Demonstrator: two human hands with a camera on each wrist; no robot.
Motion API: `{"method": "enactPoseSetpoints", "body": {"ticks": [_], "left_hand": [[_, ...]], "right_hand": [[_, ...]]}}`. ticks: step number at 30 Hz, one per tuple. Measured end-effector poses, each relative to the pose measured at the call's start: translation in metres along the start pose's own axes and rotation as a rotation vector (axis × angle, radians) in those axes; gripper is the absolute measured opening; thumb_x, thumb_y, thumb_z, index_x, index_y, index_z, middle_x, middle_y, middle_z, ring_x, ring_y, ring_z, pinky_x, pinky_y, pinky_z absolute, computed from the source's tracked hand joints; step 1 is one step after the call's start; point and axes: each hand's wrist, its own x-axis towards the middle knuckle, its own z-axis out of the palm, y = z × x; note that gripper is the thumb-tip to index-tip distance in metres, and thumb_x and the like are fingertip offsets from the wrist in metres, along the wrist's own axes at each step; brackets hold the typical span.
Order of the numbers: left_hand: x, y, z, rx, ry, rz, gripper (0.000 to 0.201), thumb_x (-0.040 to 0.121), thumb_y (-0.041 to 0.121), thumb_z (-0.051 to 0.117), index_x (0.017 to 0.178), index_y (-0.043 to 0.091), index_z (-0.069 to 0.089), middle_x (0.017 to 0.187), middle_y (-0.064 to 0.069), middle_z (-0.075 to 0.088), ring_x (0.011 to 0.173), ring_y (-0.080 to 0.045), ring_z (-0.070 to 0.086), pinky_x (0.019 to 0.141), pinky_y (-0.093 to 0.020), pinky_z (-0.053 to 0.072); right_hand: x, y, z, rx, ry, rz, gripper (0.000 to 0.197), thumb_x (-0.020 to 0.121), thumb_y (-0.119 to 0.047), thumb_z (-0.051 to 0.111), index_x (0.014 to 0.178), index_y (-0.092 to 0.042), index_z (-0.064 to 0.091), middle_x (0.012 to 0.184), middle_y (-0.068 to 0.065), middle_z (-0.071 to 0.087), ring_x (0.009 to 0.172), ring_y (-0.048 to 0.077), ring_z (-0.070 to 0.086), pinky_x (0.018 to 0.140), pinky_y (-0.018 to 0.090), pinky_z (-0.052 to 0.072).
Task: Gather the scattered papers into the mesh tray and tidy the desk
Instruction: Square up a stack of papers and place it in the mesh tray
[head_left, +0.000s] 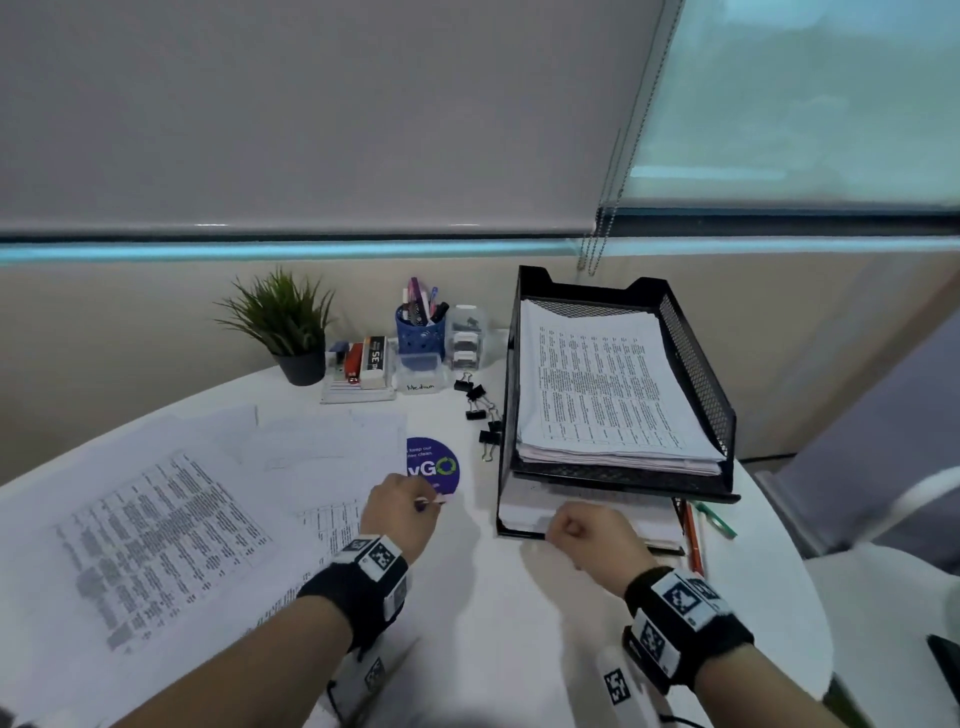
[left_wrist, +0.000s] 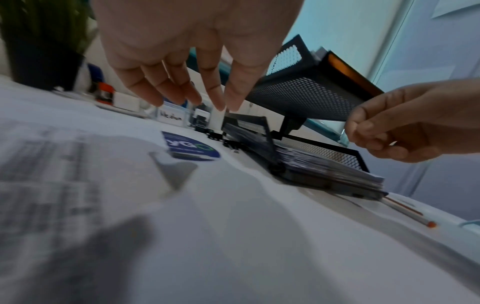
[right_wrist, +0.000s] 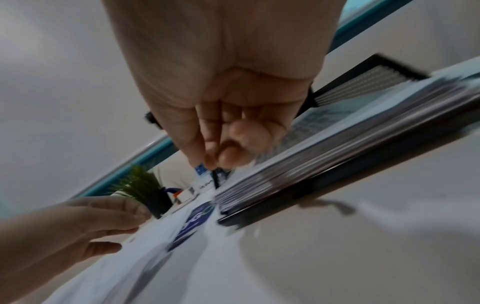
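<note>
Scattered papers (head_left: 171, 519) lie spread across the left half of the white worktop (head_left: 498, 613), their near right corner lifted in the left wrist view. The left hand (head_left: 400, 512) hangs just above that edge, beside the round purple sticker (head_left: 434, 465); its fingers (left_wrist: 155, 90) reach down straight and released, holding nothing I can make out. On the right stands the black mesh tray (head_left: 696, 358), two tiers, each loaded with a stack of printed sheets. The right hand (head_left: 592, 535) sits at the near edge of the lower tier, fingers clenched in on themselves, gripping nothing. Black binder clips (head_left: 480, 410) trail between sticker and tray; a potted plant (head_left: 291, 327) and blue pen cup (head_left: 421, 330) sit far back.
</note>
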Motion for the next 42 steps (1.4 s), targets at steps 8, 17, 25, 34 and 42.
{"method": "enactPoseSetpoints", "body": {"ticks": [8, 17, 25, 34, 42], "left_hand": [[-0.003, -0.095, -0.082, 0.206, -0.233, -0.139, 0.023, 0.083, 0.032, 0.058, 0.104, 0.026, 0.064, 0.112, -0.001, 0.055, 0.088, -0.019, 0.062, 0.073, -0.026, 0.054], [-0.015, -0.221, -0.148, 0.414, -0.319, -0.239, 0.078, 0.075, 0.058, 0.059, 0.142, 0.037, 0.027, 0.152, -0.006, 0.019, 0.14, -0.031, 0.018, 0.109, -0.053, 0.028], [-0.023, -0.247, -0.15, 0.446, -0.469, -0.148, 0.127, 0.038, 0.094, 0.045, 0.147, 0.043, 0.004, 0.158, -0.004, -0.008, 0.144, -0.037, -0.007, 0.11, -0.063, 0.007], [-0.032, -0.229, -0.146, 0.458, -0.618, 0.109, 0.115, 0.056, 0.091, 0.04, 0.147, 0.038, -0.006, 0.152, -0.002, -0.024, 0.143, -0.033, -0.014, 0.11, -0.062, -0.006], [-0.033, -0.218, -0.138, 0.387, -0.713, 0.296, 0.088, 0.083, 0.057, 0.055, 0.149, 0.034, 0.001, 0.157, -0.002, -0.016, 0.144, -0.027, -0.016, 0.113, -0.054, -0.009]], "right_hand": [[0.014, -0.072, 0.089, 0.025, -0.171, 0.165, 0.025, 0.08, -0.031, 0.068, 0.098, -0.02, 0.054, 0.089, -0.004, 0.053, 0.073, 0.015, 0.052, 0.066, 0.029, 0.046], [0.009, -0.125, 0.183, -0.186, -0.142, 0.368, 0.101, 0.064, -0.056, 0.076, 0.142, -0.018, 0.025, 0.139, 0.01, 0.033, 0.128, 0.028, 0.036, 0.103, 0.034, 0.037], [0.013, -0.143, 0.209, -0.437, -0.052, 0.514, 0.102, 0.062, -0.054, 0.077, 0.14, -0.017, 0.024, 0.136, 0.012, 0.033, 0.127, 0.03, 0.037, 0.106, 0.036, 0.033], [0.016, -0.136, 0.209, -0.163, 0.007, 0.576, 0.082, 0.065, -0.028, 0.081, 0.131, -0.012, 0.034, 0.125, 0.013, 0.053, 0.113, 0.028, 0.053, 0.089, 0.03, 0.045], [0.017, -0.129, 0.208, 0.237, 0.254, 0.555, 0.027, 0.069, -0.01, 0.059, 0.058, -0.017, 0.035, 0.052, -0.001, 0.039, 0.053, 0.018, 0.035, 0.056, 0.026, 0.033]]}}
